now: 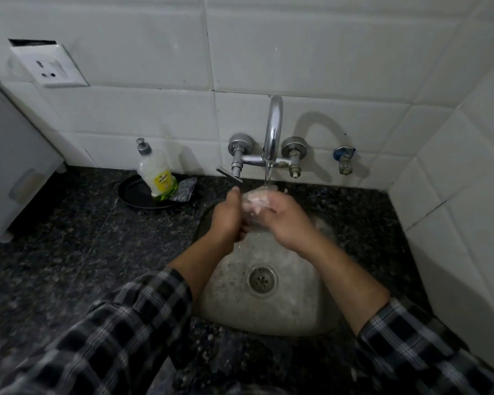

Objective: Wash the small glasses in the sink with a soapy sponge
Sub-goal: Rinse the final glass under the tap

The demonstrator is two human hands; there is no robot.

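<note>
A small clear glass [255, 202] sits between both hands over the steel sink [268, 312], right under the stream from the tap [273, 132]. My left hand [230, 220] wraps its left side with the thumb up. My right hand [285, 220] grips it from the right, fingers at its mouth. Water runs onto the glass. The sponge [184, 189] lies on a black plate beside the sink, apart from both hands.
A dish soap bottle [154, 172] stands on the black plate [134, 195] left of the tap. Dark granite counter [83, 252] surrounds the sink. A white appliance [9, 166] stands at far left. A small valve [344, 159] sticks out of the tiled wall at right.
</note>
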